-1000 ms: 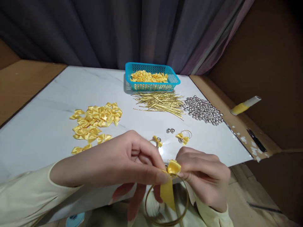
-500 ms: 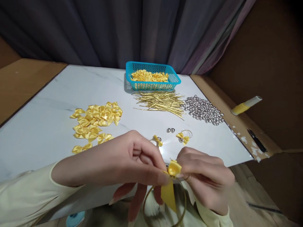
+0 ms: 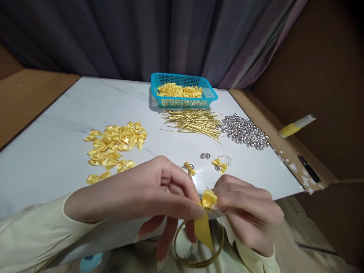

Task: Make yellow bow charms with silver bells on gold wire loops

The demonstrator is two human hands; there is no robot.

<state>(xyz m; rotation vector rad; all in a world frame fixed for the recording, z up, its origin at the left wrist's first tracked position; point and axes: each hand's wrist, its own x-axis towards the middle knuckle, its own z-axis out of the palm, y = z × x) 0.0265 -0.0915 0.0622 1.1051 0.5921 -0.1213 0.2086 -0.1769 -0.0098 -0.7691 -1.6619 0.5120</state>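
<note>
While the left hand (image 3: 159, 195) pinches it between thumb and forefinger, a yellow bow (image 3: 209, 200) sits over the near edge of the white table (image 3: 61, 113) in the head view, between the person's two hands. Its ribbon is smooth and satiny, with one puffed loop standing up and catching the light, and a broad flat tail hanging down to a slanted end; the rest is hidden behind the left thumb. Below it hangs a thin gold ring of cord (image 3: 196, 264), round and slightly doubled along its lower edge. The left hand's other fingers are loosely spread underneath. The right hand (image 3: 250, 208) has its fingers curled in, thumb and forefinger meeting at the bow's right edge; whether they grip ribbon or cord cannot be told. Just beyond the hands lie two ringed bows, the left one (image 3: 190, 168) partly covered and the right one (image 3: 220, 165) showing a shiny silver bead against its yellow ribbon.
</note>
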